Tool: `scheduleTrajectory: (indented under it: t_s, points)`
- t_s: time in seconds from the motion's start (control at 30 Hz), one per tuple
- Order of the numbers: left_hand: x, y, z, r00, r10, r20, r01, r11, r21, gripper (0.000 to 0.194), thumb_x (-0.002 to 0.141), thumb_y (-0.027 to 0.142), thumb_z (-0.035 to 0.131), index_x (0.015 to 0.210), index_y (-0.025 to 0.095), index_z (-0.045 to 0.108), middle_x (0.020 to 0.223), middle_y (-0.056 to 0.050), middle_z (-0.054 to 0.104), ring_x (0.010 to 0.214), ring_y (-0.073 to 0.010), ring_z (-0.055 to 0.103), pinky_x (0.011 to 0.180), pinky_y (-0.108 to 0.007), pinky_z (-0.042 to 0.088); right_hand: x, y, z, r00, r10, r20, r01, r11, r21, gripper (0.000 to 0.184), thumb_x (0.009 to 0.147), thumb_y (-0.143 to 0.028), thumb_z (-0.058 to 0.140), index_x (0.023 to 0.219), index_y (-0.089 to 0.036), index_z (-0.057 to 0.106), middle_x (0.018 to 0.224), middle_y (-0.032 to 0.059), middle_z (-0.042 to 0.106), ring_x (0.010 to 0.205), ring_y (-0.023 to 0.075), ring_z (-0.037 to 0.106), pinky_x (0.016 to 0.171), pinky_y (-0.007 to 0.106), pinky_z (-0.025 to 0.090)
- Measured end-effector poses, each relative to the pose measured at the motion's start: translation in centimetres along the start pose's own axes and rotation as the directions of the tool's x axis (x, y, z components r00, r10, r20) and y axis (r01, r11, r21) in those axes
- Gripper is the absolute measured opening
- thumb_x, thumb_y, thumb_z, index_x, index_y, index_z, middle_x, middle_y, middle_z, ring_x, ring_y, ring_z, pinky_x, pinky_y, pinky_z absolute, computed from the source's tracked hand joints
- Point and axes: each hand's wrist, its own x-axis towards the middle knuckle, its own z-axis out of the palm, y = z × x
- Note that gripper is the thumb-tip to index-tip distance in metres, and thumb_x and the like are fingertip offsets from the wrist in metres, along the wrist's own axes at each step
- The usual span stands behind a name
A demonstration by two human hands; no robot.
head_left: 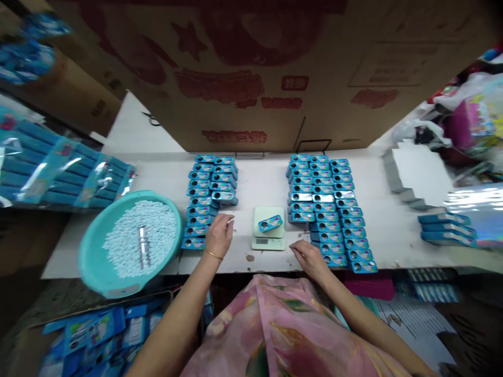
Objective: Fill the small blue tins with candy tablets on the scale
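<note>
A small blue tin lies on a pale green scale at the middle of the white table. My left hand hovers just left of the scale, fingers pinched on a small white piece. My right hand rests on the table to the right of the scale, fingers curled, with nothing visible in it. Stacked rows of the same blue tins stand on either side: a left group beside my left hand and a larger right group next to my right hand.
A teal basin of small white pieces with a metal scoop overhangs the table's left edge. A big cardboard box walls the back. White folded cartons and blue packs lie right; wrapped blue bundles left.
</note>
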Motion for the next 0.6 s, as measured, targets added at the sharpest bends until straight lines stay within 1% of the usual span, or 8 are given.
scheduleTrajectory:
  t_s: [0.03, 0.1, 0.17, 0.23, 0.33, 0.5, 0.57, 0.6]
  points:
    - [0.1, -1.5, -1.9, 0.995, 0.022, -0.093, -0.009, 0.99, 0.137, 0.018, 0.072, 0.018, 0.048, 0.087, 0.019, 0.056, 0.096, -0.009, 0.052, 0.1, -0.0223, 0.044, 0.091, -0.031, 0.028, -0.1, 0.0, 0.1, 1.0, -0.001, 0.009, 0.0, 1.0, 0.008, 0.019, 0.083, -0.019, 0.038, 0.086, -0.018, 0.057, 0.081, 0.005, 0.06, 0.078, 0.0153, 0.056, 0.072, 0.028, 0.045]
    - [0.5, -5.0, -5.9, 0.962, -0.007, -0.274, 0.108, 0.929, 0.353, 0.025, 0.074, 0.021, 0.043, 0.097, 0.014, 0.052, 0.102, -0.013, 0.05, 0.104, -0.0239, 0.041, 0.092, -0.034, 0.027, -0.2, 0.1, 0.4, 0.999, 0.004, 0.037, -0.005, 1.0, 0.019, 0.019, 0.082, -0.02, 0.038, 0.086, -0.019, 0.056, 0.081, 0.0051, 0.06, 0.078, 0.0157, 0.056, 0.071, 0.029, 0.045]
    - [0.9, -8.6, -9.6, 0.895, -0.141, -0.423, 0.336, 0.836, 0.434, 0.034, 0.074, 0.022, 0.042, 0.105, 0.009, 0.046, 0.107, -0.017, 0.048, 0.108, -0.0269, 0.039, 0.092, -0.038, 0.026, -0.3, 0.3, 0.9, 0.996, 0.012, 0.085, -0.013, 1.0, 0.018, 0.018, 0.082, -0.02, 0.038, 0.087, -0.02, 0.056, 0.082, 0.005, 0.06, 0.077, 0.016, 0.056, 0.071, 0.03, 0.046]
    - [1.6, -11.9, -12.0, 0.843, -0.335, -0.422, 0.505, 0.762, 0.406, 0.043, 0.071, 0.026, 0.047, 0.109, 0.007, 0.042, 0.108, -0.019, 0.048, 0.106, -0.0288, 0.041, 0.09, -0.04, 0.028, -0.4, 0.2, 1.4, 0.991, 0.018, 0.131, -0.019, 1.0, 0.006, 0.018, 0.082, -0.02, 0.038, 0.087, -0.02, 0.056, 0.083, 0.0049, 0.06, 0.077, 0.0163, 0.057, 0.071, 0.03, 0.046]
    - [2.6, -15.4, -12.9, 0.818, -0.488, -0.304, 0.573, 0.739, 0.355, 0.048, 0.063, 0.03, 0.056, 0.104, 0.008, 0.045, 0.1, -0.018, 0.053, 0.098, -0.0294, 0.047, 0.083, -0.038, 0.035, -0.6, -0.3, 1.9, 0.986, 0.04, 0.163, -0.036, 0.999, -0.028, 0.019, 0.082, -0.019, 0.038, 0.088, -0.019, 0.056, 0.083, 0.005, 0.06, 0.079, 0.0161, 0.057, 0.072, 0.03, 0.046]
    - [2.9, -17.3, -11.9, 0.843, -0.492, -0.218, 0.538, 0.787, 0.303, 0.033, 0.065, 0.028, 0.053, 0.093, 0.012, 0.049, 0.088, -0.012, 0.055, 0.086, -0.0248, 0.051, 0.072, -0.034, 0.039, -1.0, -1.9, 2.3, 0.984, 0.105, 0.146, -0.095, 0.992, -0.078, 0.021, 0.082, -0.019, 0.037, 0.086, -0.018, 0.058, 0.083, 0.0046, 0.061, 0.079, 0.0144, 0.057, 0.073, 0.027, 0.045]
    - [2.7, -17.3, -12.3, 0.824, -0.521, -0.222, 0.558, 0.814, 0.162, 0.022, 0.063, 0.024, 0.055, 0.082, 0.016, 0.051, 0.075, -0.005, 0.054, 0.075, -0.0203, 0.052, 0.063, -0.03, 0.04, -1.3, -2.3, 2.5, 0.979, 0.131, 0.158, -0.118, 0.989, -0.086, 0.021, 0.083, -0.019, 0.038, 0.086, -0.018, 0.058, 0.083, 0.0042, 0.061, 0.079, 0.0136, 0.056, 0.073, 0.025, 0.044]
    - [2.5, -17.3, -12.6, 0.788, -0.565, -0.243, 0.579, 0.815, -0.015, 0.016, 0.061, 0.022, 0.057, 0.075, 0.017, 0.05, 0.068, -0.002, 0.051, 0.067, -0.0173, 0.05, 0.057, -0.028, 0.039, -1.5, -2.4, 2.6, 0.976, 0.144, 0.164, -0.131, 0.987, -0.09, 0.021, 0.083, -0.019, 0.038, 0.087, -0.018, 0.058, 0.083, 0.0042, 0.061, 0.079, 0.0133, 0.056, 0.073, 0.025, 0.044]
